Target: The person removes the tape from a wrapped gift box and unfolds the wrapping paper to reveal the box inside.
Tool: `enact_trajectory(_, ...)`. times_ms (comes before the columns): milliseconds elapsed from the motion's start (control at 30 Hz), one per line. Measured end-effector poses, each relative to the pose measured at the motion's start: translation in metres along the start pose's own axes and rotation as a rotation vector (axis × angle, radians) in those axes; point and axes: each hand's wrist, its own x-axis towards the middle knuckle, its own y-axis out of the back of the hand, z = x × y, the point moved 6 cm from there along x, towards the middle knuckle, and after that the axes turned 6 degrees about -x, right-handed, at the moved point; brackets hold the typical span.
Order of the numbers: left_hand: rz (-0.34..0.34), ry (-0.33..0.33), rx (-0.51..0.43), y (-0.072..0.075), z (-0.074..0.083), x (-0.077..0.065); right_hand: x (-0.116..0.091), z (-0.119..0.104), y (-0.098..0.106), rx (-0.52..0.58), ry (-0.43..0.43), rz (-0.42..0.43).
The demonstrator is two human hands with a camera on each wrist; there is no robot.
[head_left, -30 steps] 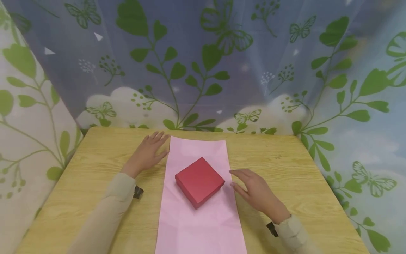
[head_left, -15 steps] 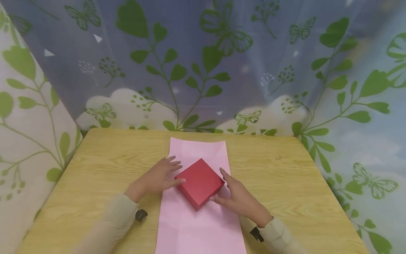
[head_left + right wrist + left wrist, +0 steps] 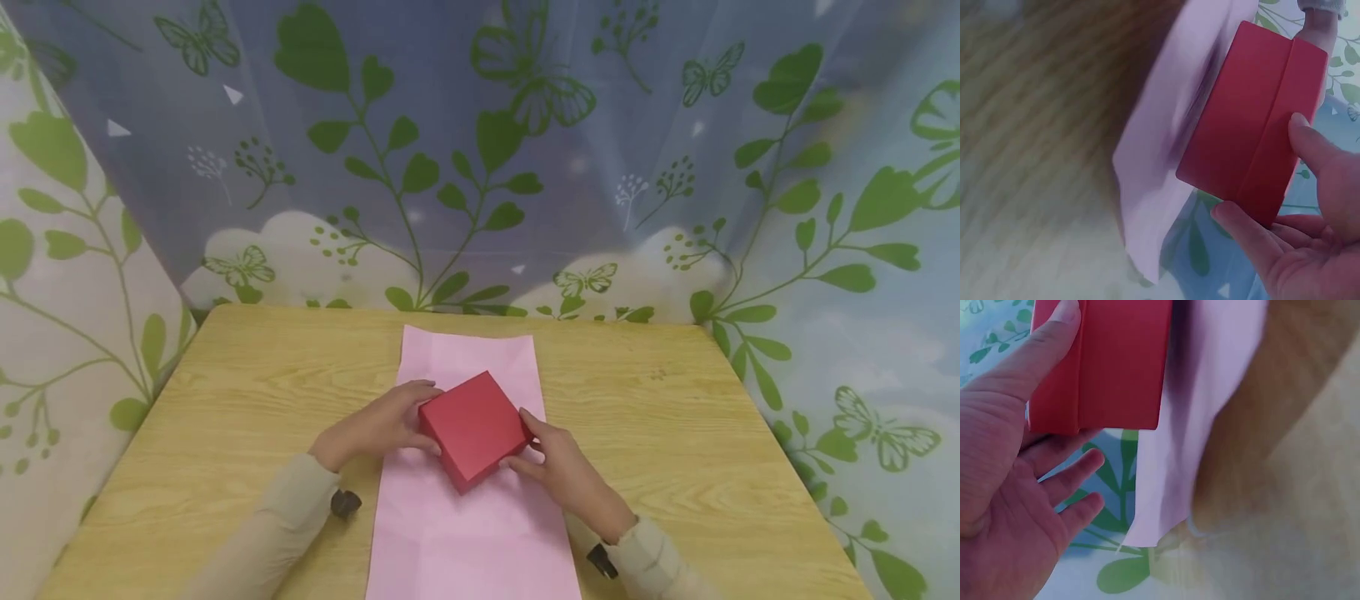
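Note:
A red lidded box [image 3: 476,429] is turned cornerwise over a long strip of pink paper [image 3: 480,542] in the head view. My left hand [image 3: 382,425] grips its left corner; in the left wrist view the thumb lies across the lid's side [image 3: 1057,369], with some fingers spread below. From the other side my right hand [image 3: 562,462] pinches the right corner. The right wrist view shows that thumb on the lid rim [image 3: 1282,125] and fingers at the box's corner. Whether the box's underside touches the paper is hard to tell.
The pink strip lies lengthwise on a light wooden table [image 3: 660,433]. Curtains printed with leaves and butterflies [image 3: 450,167] enclose the table at the back and both sides. A small black device [image 3: 345,504] sits at the left wrist, a similar one [image 3: 602,561] at the right.
Both hands have come inward from beside the paper and taken hold of the box at opposite corners. The box has turned and shifted slightly.

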Motion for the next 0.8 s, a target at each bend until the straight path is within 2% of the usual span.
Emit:
enact_trajectory(133,-0.062,0.014,-0.069,0.004,-0.002,0.006,-0.003,-0.005,0.0,-0.049,-0.051,0.022)
enact_trajectory(400,-0.163,-0.017,-0.055,0.009,-0.002,0.015,-0.01,-0.016,-0.005,-0.188,-0.103,0.045)
enact_trajectory(567,-0.184,-0.017,-0.087,0.011,-0.001,0.019,-0.011,-0.02,-0.008,-0.231,-0.097,0.056)
enact_trajectory(800,-0.177,-0.011,-0.106,0.011,-0.005,0.02,-0.013,-0.02,-0.009,-0.259,-0.048,0.094)
